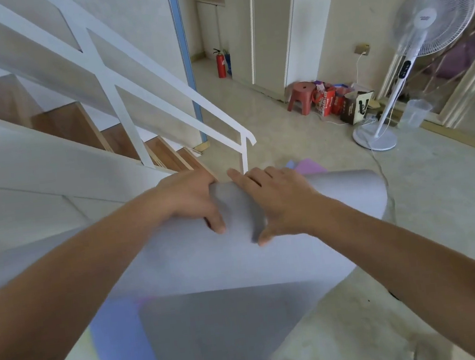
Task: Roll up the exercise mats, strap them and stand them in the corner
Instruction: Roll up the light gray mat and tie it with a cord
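Note:
A grey exercise mat [181, 264] is partly rolled into a thick roll lying across the middle of the view, with its loose flat end [219, 337] spread toward me. My left hand [191, 200] grips the top of the roll, fingers curled over its far side and thumb on the near side. My right hand [274, 199] lies on the roll just to the right, fingers straight and thumb spread. A blue mat [117, 353] lies under the grey one at lower left. A pink-purple mat [309, 166] shows beyond the roll.
A staircase with a white railing [164, 84] rises at left, its foot just behind the roll. A white pedestal fan [411, 47] stands at right with its cable on the floor. A red stool [300, 94], bags and a red fire extinguisher [220, 63] line the far wall.

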{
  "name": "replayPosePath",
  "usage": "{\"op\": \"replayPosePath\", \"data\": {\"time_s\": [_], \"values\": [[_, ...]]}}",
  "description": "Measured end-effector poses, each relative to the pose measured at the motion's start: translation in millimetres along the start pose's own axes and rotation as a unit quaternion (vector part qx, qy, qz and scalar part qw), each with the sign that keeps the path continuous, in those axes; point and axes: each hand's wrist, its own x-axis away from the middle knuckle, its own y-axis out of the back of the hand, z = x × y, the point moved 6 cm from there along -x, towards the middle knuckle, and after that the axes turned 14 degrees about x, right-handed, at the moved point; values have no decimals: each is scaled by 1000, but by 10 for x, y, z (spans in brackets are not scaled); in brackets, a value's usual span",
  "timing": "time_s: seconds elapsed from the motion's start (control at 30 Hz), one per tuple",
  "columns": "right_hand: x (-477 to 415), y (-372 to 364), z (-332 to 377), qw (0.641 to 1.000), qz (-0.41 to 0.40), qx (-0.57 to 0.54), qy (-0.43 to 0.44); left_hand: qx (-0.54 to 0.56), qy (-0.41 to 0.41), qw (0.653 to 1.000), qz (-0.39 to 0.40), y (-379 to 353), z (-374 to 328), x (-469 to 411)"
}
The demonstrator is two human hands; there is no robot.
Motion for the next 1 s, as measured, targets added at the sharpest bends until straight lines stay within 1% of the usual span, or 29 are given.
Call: {"op": "replayPosePath", "data": {"time_s": [0.07,0.1,0.13,0.2,0.23,0.27,0.3,0.33,0.37,0.4,0.43,0.5,0.57,0.6,0.67,0.7,0.77,0.83,0.87,0.9,0.93,0.97,1.0], "values": [[-11,37,22,1000,-26,13,-6,125,15,989,77,-3,77,12],[-39,71,14,999,-32,1,-2,157,23,982,103,-5,103,32],[-75,97,2,999,-33,-15,7,173,32,976,127,-10,120,58],[-147,140,-20,998,-20,-50,22,167,46,972,156,-27,142,90],[-174,157,-30,997,-8,-69,30,143,42,977,154,-25,133,102],[-198,173,-44,995,8,-91,35,96,27,985,137,-5,109,116],[-221,195,-58,993,24,-114,38,21,2,994,107,19,72,129],[-240,209,-70,989,39,-138,42,-73,-28,995,66,33,21,145],[-257,215,-79,984,57,-164,48,-157,-58,986,22,24,-40,165],[-267,212,-82,978,75,-186,55,-201,-76,977,-11,-2,-92,187],[-271,204,-79,974,89,-198,59,-204,-82,975,-28,-30,-113,192],[-256,154,-45,973,99,-198,61,-157,-54,986,-15,-52,-59,178],[-193,78,24,982,82,-156,64,-34,11,998,44,-47,114,136],[-155,34,81,989,62,-115,72,48,43,995,80,-67,219,126],[-80,-50,223,995,19,-47,88,185,83,969,143,-160,373,127],[-70,-88,266,996,7,-34,87,223,92,955,172,-217,405,134],[-104,-107,285,996,-8,-43,83,250,104,936,227,-327,431,153],[-169,-68,255,994,-3,-72,87,253,104,928,252,-361,427,158],[-199,-53,234,992,14,-87,92,238,95,933,251,-341,410,156],[-225,-33,205,989,39,-112,94,193,75,950,234,-295,378,157],[-252,-23,167,983,70,-145,91,112,51,971,204,-235,323,164],[-284,-13,123,975,96,-182,87,7,23,987,158,-182,250,166],[-312,13,85,967,110,-212,86,-104,-10,990,95,-131,151,183]]}}
